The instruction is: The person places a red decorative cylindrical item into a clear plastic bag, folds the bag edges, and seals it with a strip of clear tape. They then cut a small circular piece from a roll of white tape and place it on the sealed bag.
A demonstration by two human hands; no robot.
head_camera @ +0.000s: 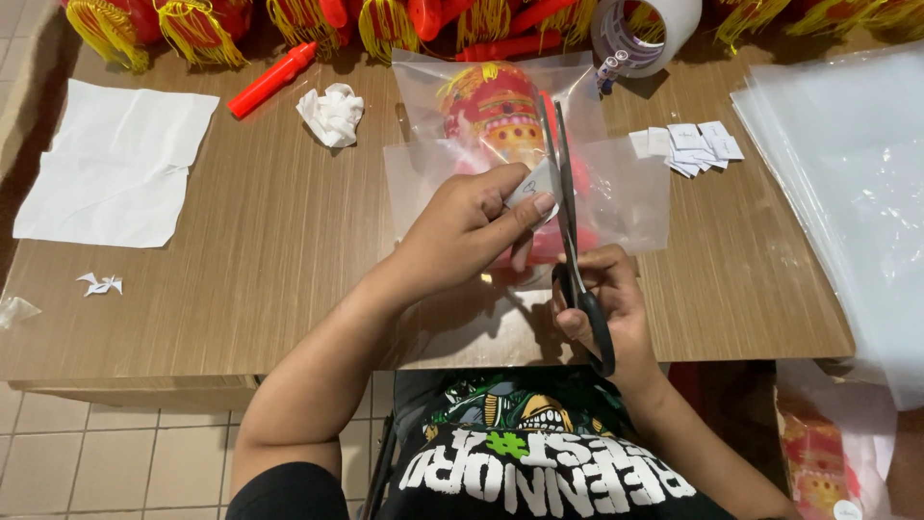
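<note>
A clear plastic bag (616, 193) with a red and yellow lantern toy (493, 114) inside lies on the wooden table (279, 241) in front of me. My left hand (472, 226) rests on the bag and pinches a small white paper slip (535, 183) between thumb and fingers. My right hand (606, 299) grips black-handled scissors (570, 212), blades pointing away from me and slightly apart, right beside the slip.
A white paper sheet (115, 164) lies at the left, a crumpled paper ball (332, 114) and a red stick (272, 79) behind it. Small paper slips (688, 144), a tape roll (645, 34) and a stack of clear bags (847, 193) sit right. Tasselled lanterns (202, 24) line the far edge.
</note>
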